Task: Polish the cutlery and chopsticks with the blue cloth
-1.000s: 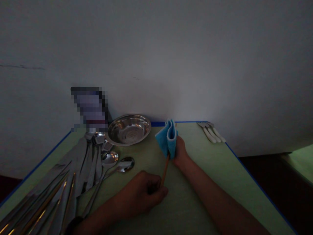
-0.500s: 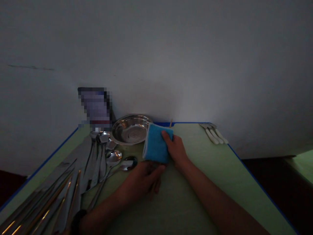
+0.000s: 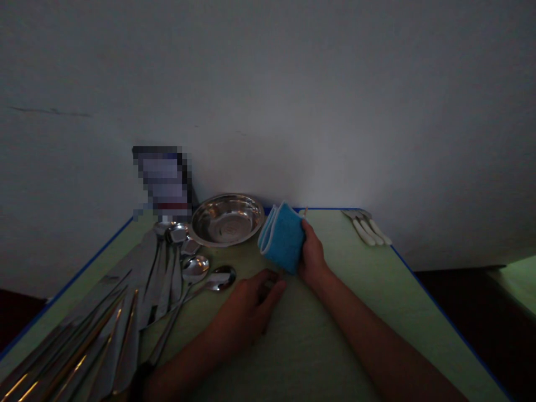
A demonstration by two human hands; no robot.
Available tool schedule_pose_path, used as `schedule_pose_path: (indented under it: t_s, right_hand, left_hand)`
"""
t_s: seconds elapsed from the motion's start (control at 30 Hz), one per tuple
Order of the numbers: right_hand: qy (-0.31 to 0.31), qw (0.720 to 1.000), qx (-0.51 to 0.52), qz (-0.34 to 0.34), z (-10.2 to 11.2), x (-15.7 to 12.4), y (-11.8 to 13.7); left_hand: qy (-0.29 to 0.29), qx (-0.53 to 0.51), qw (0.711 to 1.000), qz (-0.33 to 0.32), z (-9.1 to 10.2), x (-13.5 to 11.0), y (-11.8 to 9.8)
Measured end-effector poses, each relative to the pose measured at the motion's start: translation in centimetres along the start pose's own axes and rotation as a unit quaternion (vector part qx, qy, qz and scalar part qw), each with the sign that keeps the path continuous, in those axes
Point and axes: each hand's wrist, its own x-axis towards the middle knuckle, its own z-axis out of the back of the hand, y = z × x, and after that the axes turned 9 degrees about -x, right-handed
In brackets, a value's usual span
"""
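Note:
My right hand (image 3: 312, 257) grips a folded blue cloth (image 3: 282, 237) wrapped round a thin wooden stick, whose far tip (image 3: 305, 211) pokes out beyond the cloth. My left hand (image 3: 251, 304) lies just below the cloth with its fingers curled over the stick's near end, which is hidden. Both hands sit near the middle of a pale green table (image 3: 355, 312) with a blue edge.
A steel bowl (image 3: 226, 219) stands left of the cloth by the wall. Spoons (image 3: 196, 273) and several long metal utensils (image 3: 104, 318) spread over the left side. White-handled cutlery (image 3: 366, 226) lies at the far right corner. A blurred container (image 3: 163, 181) stands behind the bowl.
The cloth slid down the stick toward my left hand, then back up toward the far end. My left hand moved slightly up and left, staying on the near end.

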Motion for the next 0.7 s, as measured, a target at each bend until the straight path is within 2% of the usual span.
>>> schedule_pose_path:
  t_s: [0.1,0.17,0.3,0.4,0.5,0.6,0.7]
  right_hand:
    - [-0.012,1.000,-0.018,0.021,0.2,0.2,-0.1]
    - [0.002,0.995,-0.073,0.070,0.4,0.3,-0.3]
    - [0.034,0.957,-0.217,0.190,0.7,-0.1,-0.9]
    - [0.053,0.938,-0.252,0.233,0.7,-0.4,-1.0]
    - [0.039,0.961,-0.185,0.202,0.5,-0.2,-1.0]
    - [0.020,0.993,-0.057,0.104,0.2,0.0,-0.6]
    - [0.066,0.997,0.030,0.019,-0.1,0.0,0.1]
  left_hand:
    - [0.007,0.024,0.999,-0.020,0.0,-0.1,-0.2]
    - [0.001,0.016,1.000,-0.021,0.0,-0.1,-0.2]
    - [-0.021,0.002,0.999,0.027,-0.2,-0.1,-0.2]
    - [-0.039,-0.021,0.998,0.034,0.0,0.0,0.0]
    - [-0.052,-0.039,0.997,0.033,0.2,0.1,0.2]
    - [-0.045,-0.016,0.998,0.033,0.3,0.1,0.1]
    - [-0.050,0.006,0.998,0.027,0.2,0.1,-0.1]
